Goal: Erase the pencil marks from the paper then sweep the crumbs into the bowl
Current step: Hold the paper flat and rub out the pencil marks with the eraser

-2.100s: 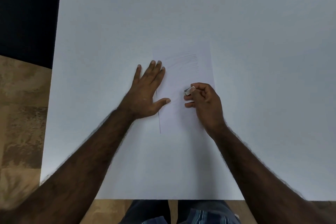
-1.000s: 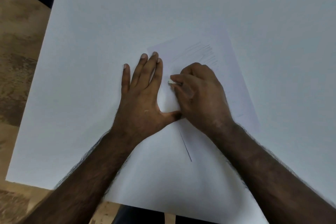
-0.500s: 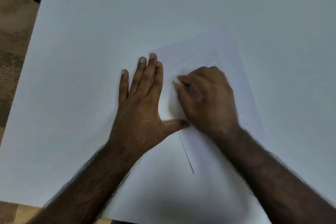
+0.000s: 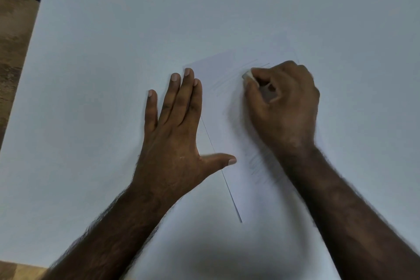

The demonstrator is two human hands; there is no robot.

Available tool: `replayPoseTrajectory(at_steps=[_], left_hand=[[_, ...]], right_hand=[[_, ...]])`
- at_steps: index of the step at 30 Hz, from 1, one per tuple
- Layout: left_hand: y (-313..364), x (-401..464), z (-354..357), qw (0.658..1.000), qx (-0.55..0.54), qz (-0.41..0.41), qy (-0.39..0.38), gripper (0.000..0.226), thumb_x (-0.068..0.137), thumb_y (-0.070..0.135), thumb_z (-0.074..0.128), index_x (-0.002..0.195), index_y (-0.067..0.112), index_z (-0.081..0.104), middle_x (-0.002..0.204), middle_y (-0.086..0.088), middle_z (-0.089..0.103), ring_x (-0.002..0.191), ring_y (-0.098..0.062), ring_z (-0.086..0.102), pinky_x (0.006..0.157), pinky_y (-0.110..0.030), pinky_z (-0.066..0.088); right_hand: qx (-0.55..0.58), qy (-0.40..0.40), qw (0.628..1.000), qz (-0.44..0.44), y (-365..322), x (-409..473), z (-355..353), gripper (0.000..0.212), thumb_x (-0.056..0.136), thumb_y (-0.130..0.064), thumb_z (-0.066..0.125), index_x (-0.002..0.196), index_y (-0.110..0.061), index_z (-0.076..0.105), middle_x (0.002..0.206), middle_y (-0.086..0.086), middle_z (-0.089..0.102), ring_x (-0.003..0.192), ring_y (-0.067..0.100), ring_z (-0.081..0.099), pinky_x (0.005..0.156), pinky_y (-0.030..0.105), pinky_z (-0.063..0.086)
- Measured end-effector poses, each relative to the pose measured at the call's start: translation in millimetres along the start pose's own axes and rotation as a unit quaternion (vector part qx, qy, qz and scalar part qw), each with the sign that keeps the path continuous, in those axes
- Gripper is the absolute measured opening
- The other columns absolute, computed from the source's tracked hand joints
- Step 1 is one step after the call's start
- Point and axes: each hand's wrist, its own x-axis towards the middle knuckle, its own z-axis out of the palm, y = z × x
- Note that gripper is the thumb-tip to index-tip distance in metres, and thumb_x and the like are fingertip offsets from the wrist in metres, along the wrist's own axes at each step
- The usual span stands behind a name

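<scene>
A white sheet of paper (image 4: 229,107) lies on the white table (image 4: 113,52), angled slightly. Faint pencil strokes (image 4: 229,77) cross its upper part, and more faint strokes (image 4: 261,166) show lower down by my right wrist. My left hand (image 4: 175,134) lies flat with straight fingers across the paper's left edge, thumb spread onto the sheet. My right hand (image 4: 284,102) pinches a small white eraser (image 4: 248,75) and presses it on the upper strokes. The bowl is not in view.
The table's left edge (image 4: 25,75) drops to a wooden floor (image 4: 13,29). The near edge runs along the bottom left.
My right hand has moved the eraser up and to the right, onto the upper pencil strokes. The left hand stays flat on the paper's edge. The camera has moved closer.
</scene>
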Motion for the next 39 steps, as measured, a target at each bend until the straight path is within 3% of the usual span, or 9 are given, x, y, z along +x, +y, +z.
replayPoseTrajectory(at_steps=[6,9,12,18,20,24,29,35,39], left_hand=[[1.0,-0.6,2.3,1.0,0.005,-0.001,0.023,0.13,0.081,0.089,0.057,0.17,0.007,0.01,0.18,-0.007,0.0,0.166,-0.023,-0.004,0.132,-0.06,0.003],[0.4,0.1,0.6,1.0,0.006,-0.005,0.004,0.138,0.076,0.093,0.059,0.171,0.011,0.002,0.18,-0.003,-0.009,0.166,-0.02,-0.012,0.133,-0.059,-0.001],[-0.4,0.6,0.7,1.0,0.006,-0.002,0.001,0.139,0.075,0.094,0.058,0.171,0.013,-0.001,0.179,-0.002,-0.012,0.165,-0.02,-0.014,0.133,-0.058,-0.003],[1.8,0.1,3.3,1.0,0.009,-0.004,0.021,0.132,0.079,0.092,0.055,0.17,0.007,0.011,0.18,-0.007,0.001,0.166,-0.022,-0.004,0.132,-0.06,0.003],[1.3,0.5,2.6,1.0,0.008,-0.007,0.009,0.137,0.076,0.094,0.057,0.171,0.01,0.005,0.18,-0.004,-0.005,0.166,-0.021,-0.009,0.132,-0.059,0.0],[0.1,0.5,1.1,1.0,0.001,-0.003,0.004,0.139,0.075,0.094,0.058,0.171,0.013,-0.001,0.18,-0.002,-0.011,0.165,-0.02,-0.014,0.132,-0.058,-0.004],[1.8,0.3,2.6,1.0,0.012,-0.007,0.018,0.134,0.077,0.093,0.055,0.17,0.008,0.009,0.18,-0.005,0.0,0.166,-0.021,-0.006,0.132,-0.059,0.002],[-0.1,1.1,1.3,1.0,0.009,-0.003,-0.003,0.139,0.075,0.095,0.055,0.171,0.013,-0.003,0.179,-0.002,-0.013,0.165,-0.02,-0.015,0.132,-0.059,-0.004],[1.4,0.5,2.5,1.0,0.009,-0.004,0.018,0.135,0.077,0.091,0.059,0.17,0.009,0.007,0.18,-0.005,-0.003,0.166,-0.022,-0.007,0.133,-0.059,0.001]], right_hand=[[0.035,-0.094,0.991,-0.083,-32.1,-42.1,3.7,0.004,0.094,-0.014,0.082,0.094,-0.01,0.081,0.085,0.007,0.07,0.081,0.029,0.064,0.079,0.044,0.048],[-0.004,-0.042,0.997,-0.067,-10.4,-15.4,4.9,0.007,0.094,-0.016,0.079,0.088,-0.013,0.08,0.081,0.007,0.069,0.078,0.031,0.062,0.075,0.043,0.048],[0.0,0.015,1.0,-0.006,1.0,3.5,4.1,0.007,0.092,-0.016,0.076,0.087,-0.015,0.08,0.081,0.002,0.069,0.081,0.021,0.057,0.077,0.039,0.046],[0.048,-0.082,0.991,-0.092,-28.8,-37.5,7.2,0.007,0.094,-0.016,0.081,0.092,-0.01,0.082,0.084,0.007,0.07,0.08,0.03,0.063,0.078,0.042,0.047],[0.013,-0.048,0.995,-0.085,-15.6,-19.7,7.9,0.01,0.094,-0.018,0.078,0.085,-0.013,0.079,0.08,0.007,0.068,0.078,0.03,0.061,0.076,0.044,0.048],[-0.007,0.037,0.999,0.002,2.5,12.1,6.7,0.011,0.092,-0.019,0.073,0.082,-0.016,0.078,0.079,0.002,0.068,0.082,0.017,0.053,0.078,0.033,0.041],[0.05,-0.074,0.993,-0.081,-31.2,-35.2,13.3,0.008,0.095,-0.019,0.078,0.091,-0.013,0.08,0.084,0.006,0.069,0.08,0.029,0.063,0.078,0.044,0.047],[-0.002,0.034,0.999,0.003,1.7,12.7,7.9,0.012,0.094,-0.022,0.073,0.084,-0.018,0.078,0.081,0.0,0.071,0.081,0.023,0.061,0.079,0.043,0.049],[0.033,-0.056,0.996,-0.056,-30.3,-25.1,16.5,0.01,0.094,-0.02,0.076,0.085,-0.015,0.078,0.081,0.005,0.069,0.079,0.031,0.063,0.078,0.046,0.046]])
